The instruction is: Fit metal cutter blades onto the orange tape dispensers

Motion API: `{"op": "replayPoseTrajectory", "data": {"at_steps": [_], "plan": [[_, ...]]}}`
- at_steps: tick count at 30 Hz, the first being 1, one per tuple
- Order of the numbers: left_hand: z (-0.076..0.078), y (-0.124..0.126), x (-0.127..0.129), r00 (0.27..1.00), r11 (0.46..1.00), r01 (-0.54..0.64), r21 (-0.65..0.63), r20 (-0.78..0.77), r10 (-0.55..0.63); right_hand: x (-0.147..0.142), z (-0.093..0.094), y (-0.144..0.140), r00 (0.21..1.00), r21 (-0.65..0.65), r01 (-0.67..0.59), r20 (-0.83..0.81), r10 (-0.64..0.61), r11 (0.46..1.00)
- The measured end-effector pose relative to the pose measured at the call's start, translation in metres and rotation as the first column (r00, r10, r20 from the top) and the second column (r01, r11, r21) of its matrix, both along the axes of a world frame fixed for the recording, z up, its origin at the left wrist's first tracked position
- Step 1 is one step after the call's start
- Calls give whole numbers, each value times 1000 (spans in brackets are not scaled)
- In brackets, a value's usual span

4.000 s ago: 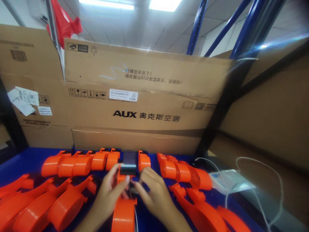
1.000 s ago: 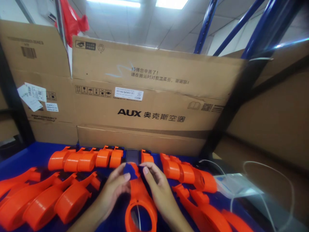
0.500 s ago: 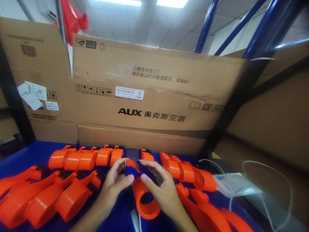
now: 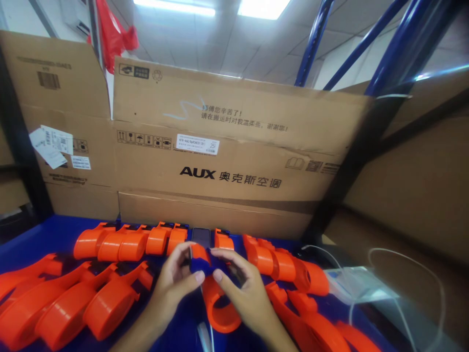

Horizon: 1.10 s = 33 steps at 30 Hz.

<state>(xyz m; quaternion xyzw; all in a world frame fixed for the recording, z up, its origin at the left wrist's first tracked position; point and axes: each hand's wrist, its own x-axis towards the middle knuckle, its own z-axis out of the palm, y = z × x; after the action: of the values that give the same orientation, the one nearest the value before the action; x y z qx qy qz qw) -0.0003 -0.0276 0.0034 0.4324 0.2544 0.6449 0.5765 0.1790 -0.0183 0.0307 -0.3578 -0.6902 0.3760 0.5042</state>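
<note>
Since half a second ago both hands have barely shifted, still pinching the orange tape dispenser (image 4: 220, 303) over the blue bench (image 4: 54, 234). Left hand (image 4: 174, 286) and right hand (image 4: 244, 293) curl inward, thumb tips nearly meeting, each closed on the dispenser's dark blue front piece (image 4: 203, 265). Both wrists run off the bottom edge. Fingers hide how that piece joins the body.
</note>
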Motion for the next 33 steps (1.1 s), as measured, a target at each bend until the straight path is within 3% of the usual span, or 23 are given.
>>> {"op": "replayPoseTrajectory", "data": {"at_steps": [9, 12, 15, 18, 21, 26, 33], "plan": [[-16, 3, -6, 996, 994, -80, 67, 31, 78, 7, 0, -3, 992, 67, -51, 115, 43, 996], [-20, 4, -8, 999, 992, -47, 118, 2, 47, 5, 0, -2, 992, 117, -16, 124, 2, 993], [-22, 4, -9, 999, 982, -26, 186, -41, 34, 4, 1, -3, 978, 246, 35, 189, -83, 969], [-23, 4, -9, 993, 969, -56, 239, -87, 79, 7, 0, -4, 948, 443, 40, 268, -174, 896], [-22, 4, -11, 985, 963, -80, 259, -126, 115, 10, -3, -4, 917, 613, 41, 291, -274, 789], [-18, 4, -14, 976, 965, -112, 237, -157, 151, 12, -9, 0, 855, 780, -8, 330, -400, 626], [-14, 6, -16, 938, 941, -181, 286, -237, 252, 10, -13, 5, 832, 814, -37, 346, -433, 580]]}}
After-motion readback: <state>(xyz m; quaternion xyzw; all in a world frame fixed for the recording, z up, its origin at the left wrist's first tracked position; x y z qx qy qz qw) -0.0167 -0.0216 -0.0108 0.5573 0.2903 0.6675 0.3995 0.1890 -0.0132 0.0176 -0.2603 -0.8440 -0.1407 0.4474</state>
